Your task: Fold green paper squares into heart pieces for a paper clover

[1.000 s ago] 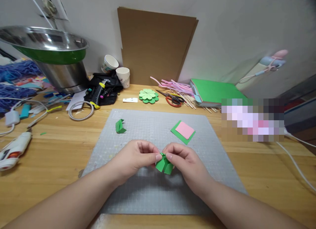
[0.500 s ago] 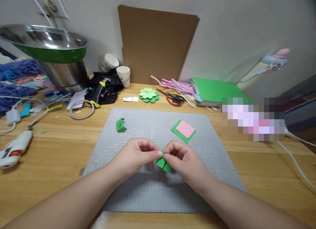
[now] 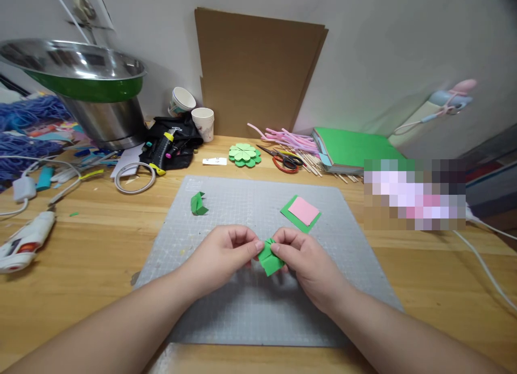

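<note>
Together, both hands [image 3: 223, 253] pinch folded green paper [image 3: 271, 262].

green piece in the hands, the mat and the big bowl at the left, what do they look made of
Green piece: likely matte paper, by its thin, creased folds. Mat: probably plastic or vinyl, dull grey with a printed grid. Bowl: shiny metal inside, perhaps stainless steel, by its mirror-like glare.
</note>
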`<state>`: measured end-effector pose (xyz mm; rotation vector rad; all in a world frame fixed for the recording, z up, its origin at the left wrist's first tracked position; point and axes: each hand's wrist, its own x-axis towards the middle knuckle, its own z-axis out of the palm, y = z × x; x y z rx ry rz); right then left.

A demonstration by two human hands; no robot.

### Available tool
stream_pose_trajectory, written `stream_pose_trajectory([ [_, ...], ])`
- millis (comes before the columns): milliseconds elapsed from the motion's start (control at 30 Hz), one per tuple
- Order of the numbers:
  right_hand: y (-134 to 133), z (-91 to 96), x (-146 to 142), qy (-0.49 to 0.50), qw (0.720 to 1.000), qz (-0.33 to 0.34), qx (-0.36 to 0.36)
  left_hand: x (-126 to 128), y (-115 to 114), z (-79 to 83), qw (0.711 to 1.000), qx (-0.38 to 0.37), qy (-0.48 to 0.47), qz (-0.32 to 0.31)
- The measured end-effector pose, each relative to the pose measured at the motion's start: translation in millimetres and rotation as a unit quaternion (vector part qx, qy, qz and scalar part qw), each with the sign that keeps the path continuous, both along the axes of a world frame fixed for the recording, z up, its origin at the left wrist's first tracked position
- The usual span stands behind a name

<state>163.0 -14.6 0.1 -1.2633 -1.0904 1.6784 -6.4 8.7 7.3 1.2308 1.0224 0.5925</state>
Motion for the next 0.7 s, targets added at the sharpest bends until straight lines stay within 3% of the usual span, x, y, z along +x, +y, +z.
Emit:
stream_pose_trajectory([
  [267,-2.7,6.4,0.1,-0.026,0.998,0.044,0.043,-1.0,-2.9,0.5,0.999,0.037,-0.006,-0.003],
  [567,-5.0,2.4,2.9,-0.034,0.990,-0.051,0.125,2.6,-8.2,2.4,0.996,0.011,-0.086,-0.008],
  [700,-5.3,2.4,2.7,-0.026,0.992,-0.044,0.119,3.8,-8.2,1.9,0.996,0.010,-0.084,0.021],
])
